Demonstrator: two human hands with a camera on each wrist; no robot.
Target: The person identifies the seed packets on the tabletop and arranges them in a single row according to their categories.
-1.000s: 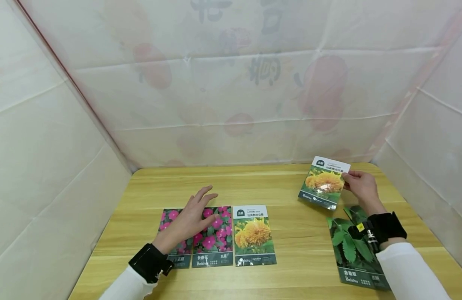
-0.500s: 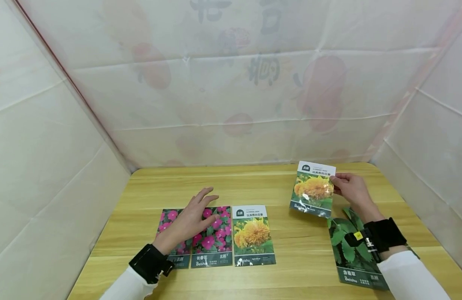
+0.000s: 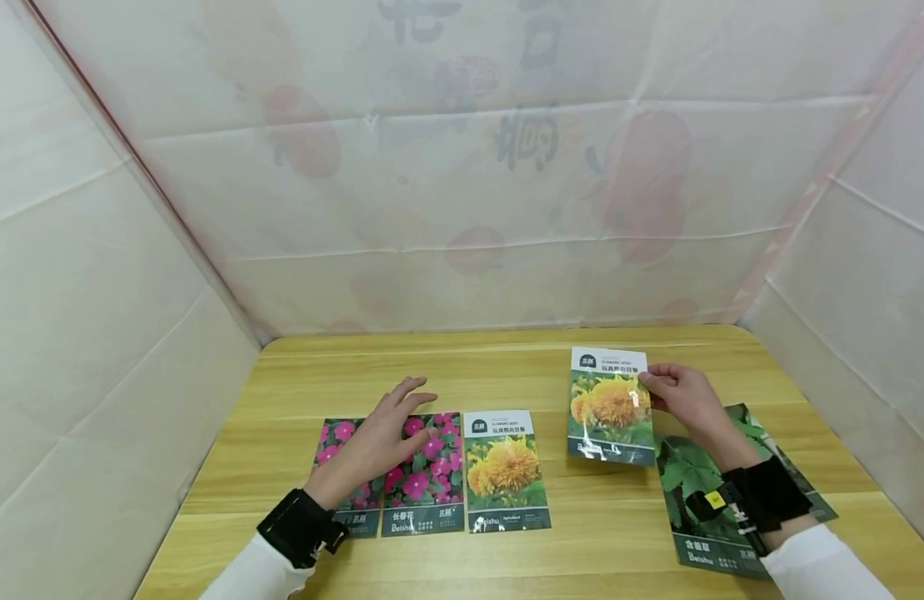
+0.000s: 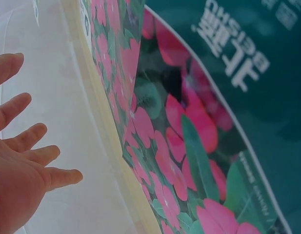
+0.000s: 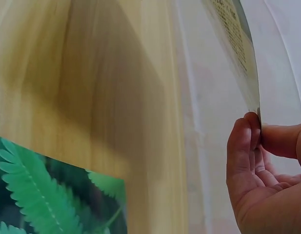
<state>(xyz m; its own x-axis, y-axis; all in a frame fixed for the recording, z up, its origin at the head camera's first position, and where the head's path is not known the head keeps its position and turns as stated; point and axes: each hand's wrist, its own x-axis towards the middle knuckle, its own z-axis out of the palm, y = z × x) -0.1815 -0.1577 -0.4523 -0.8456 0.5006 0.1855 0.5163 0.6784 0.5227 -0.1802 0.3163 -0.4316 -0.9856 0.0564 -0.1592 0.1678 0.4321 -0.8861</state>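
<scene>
My right hand (image 3: pixel 686 406) pinches a seed packet (image 3: pixel 610 410) with yellow flowers by its right edge, thumb on the front. In the right wrist view that packet (image 5: pixel 238 48) appears nearly edge-on, above the wooden table, with its shadow below. Over two pink-flower seed packets (image 3: pixel 424 475) hovers my left hand (image 3: pixel 382 437), its fingers spread and holding nothing. The left wrist view has the fingers of the left hand (image 4: pixel 18 161) apart from the pink-flower packets (image 4: pixel 174 161). A second yellow-flower packet (image 3: pixel 508 475) lies flat just right of the pink ones.
Under my right wrist lie green-leaf seed packets (image 3: pixel 720 533), partly hidden by the arm and overlapping. The wooden table (image 3: pixel 604 542) ends at a pale fabric wall (image 3: pixel 432 283) behind, with fabric walls on both sides.
My right hand has carried the held yellow-flower packet left and slightly toward me, and the packet has turned more upright in view. The left hand stays almost still.
</scene>
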